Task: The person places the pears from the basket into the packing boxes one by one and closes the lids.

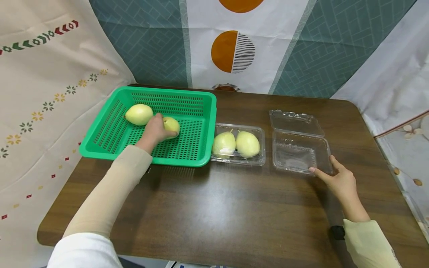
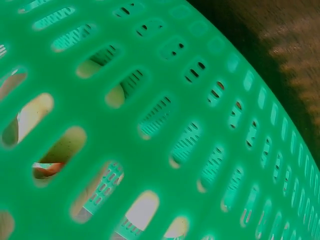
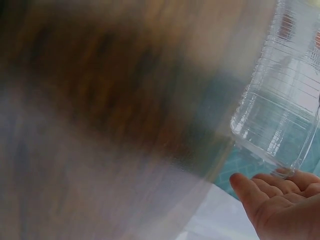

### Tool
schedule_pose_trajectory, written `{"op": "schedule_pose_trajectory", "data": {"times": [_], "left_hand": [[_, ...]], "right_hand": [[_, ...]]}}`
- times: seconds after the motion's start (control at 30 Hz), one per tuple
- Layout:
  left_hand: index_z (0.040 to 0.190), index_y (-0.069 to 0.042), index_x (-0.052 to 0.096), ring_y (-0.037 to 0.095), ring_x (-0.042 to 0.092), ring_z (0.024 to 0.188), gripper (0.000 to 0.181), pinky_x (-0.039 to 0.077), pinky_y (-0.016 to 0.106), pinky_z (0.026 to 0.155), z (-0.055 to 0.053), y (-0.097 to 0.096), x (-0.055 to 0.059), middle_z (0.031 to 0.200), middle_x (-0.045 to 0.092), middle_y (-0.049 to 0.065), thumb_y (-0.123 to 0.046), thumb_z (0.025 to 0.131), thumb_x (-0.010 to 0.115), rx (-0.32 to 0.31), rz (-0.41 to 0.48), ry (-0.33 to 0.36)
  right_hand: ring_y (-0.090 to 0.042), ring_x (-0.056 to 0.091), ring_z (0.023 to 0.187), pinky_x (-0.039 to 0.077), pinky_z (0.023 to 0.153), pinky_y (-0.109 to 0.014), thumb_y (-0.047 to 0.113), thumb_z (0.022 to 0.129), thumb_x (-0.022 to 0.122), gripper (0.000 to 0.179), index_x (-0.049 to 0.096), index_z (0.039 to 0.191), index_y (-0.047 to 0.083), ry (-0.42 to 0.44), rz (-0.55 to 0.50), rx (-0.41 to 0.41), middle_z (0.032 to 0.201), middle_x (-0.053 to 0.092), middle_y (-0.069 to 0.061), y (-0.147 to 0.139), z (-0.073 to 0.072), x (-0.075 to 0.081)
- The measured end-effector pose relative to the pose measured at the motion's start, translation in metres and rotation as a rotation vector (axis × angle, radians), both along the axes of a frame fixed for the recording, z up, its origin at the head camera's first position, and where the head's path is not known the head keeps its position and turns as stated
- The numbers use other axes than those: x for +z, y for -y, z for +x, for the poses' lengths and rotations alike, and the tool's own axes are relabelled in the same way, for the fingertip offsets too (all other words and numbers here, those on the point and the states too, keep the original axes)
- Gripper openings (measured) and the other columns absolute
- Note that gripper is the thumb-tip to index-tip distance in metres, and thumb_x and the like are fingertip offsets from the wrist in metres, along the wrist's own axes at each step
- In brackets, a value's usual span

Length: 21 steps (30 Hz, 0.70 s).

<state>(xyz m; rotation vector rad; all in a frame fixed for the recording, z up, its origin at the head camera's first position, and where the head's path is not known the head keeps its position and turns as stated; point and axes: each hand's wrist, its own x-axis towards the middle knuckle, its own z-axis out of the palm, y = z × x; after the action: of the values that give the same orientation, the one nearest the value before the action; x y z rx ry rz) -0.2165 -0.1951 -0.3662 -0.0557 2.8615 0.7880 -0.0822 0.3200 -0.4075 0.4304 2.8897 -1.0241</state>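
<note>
Printed cloth [image 1: 161, 52] is hung behind the table and along both sides – teal and white with orange discs at the back, cream on the left, pale on the right. Most of the head view is taken up by the brown wooden table [image 1: 214, 216]. A green slotted basket [image 1: 181, 162] is placed at the table's left; the left wrist view is almost filled by its wall.

An open clear box [image 1: 295, 158] is set on the right, lid tipped back toward the rear cloth. A second clear box [image 1: 262, 152] is placed between it and the basket, its left end partly hidden by the basket's rim.

The right hand [image 1: 342, 182] is held at the open box's front right corner – thumb and forefinger spread apart, the corner touched between them. The left hand [image 1: 155, 131] is reached over the basket's front edge, fingers clamped on a pear [image 1: 172, 126] inside; whether it is lifted off the basket floor cannot be told.

Another pear [image 1: 138, 114] is left loose in the basket, just beside the left hand, toward the back left. Two more are packed side by side in the second box: left pear [image 1: 223, 144], right pear [image 1: 248, 145]. Both are seen stem-end toward the rear or tilted; exact lie is blurred by glare.
</note>
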Motion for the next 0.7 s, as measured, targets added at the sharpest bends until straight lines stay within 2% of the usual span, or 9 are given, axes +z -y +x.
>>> {"op": "schedule_pose_trajectory", "data": {"times": [0.5,0.7], "left_hand": [[0.134,0.014,0.029,0.044,0.051,0.107,0.079,0.044,0.053,0.092,0.0025,0.0036,0.0062,0.123,0.048,0.034,-0.023,0.08,0.073,0.029,0.08,0.025],[0.135,0.013,0.028,0.044,0.049,0.11,0.079,0.042,0.054,0.094,0.0018,0.0043,0.0068,0.126,0.045,0.034,-0.022,0.08,0.072,0.04,0.117,-0.006]], "right_hand": [[-0.051,0.035,0.128,0.035,0.097,-0.062,0.047,0.087,0.064,0.091,0.017,0.148,-0.003,-0.001,0.007,-0.003,0.149,0.022,-0.028,0.0,-0.0019,-0.0018],[-0.051,0.033,0.13,0.034,0.098,-0.063,0.047,0.087,0.064,0.091,0.017,0.148,-0.002,0.0,0.007,-0.005,0.149,0.022,-0.028,0.0001,-0.0023,-0.0013]]}}
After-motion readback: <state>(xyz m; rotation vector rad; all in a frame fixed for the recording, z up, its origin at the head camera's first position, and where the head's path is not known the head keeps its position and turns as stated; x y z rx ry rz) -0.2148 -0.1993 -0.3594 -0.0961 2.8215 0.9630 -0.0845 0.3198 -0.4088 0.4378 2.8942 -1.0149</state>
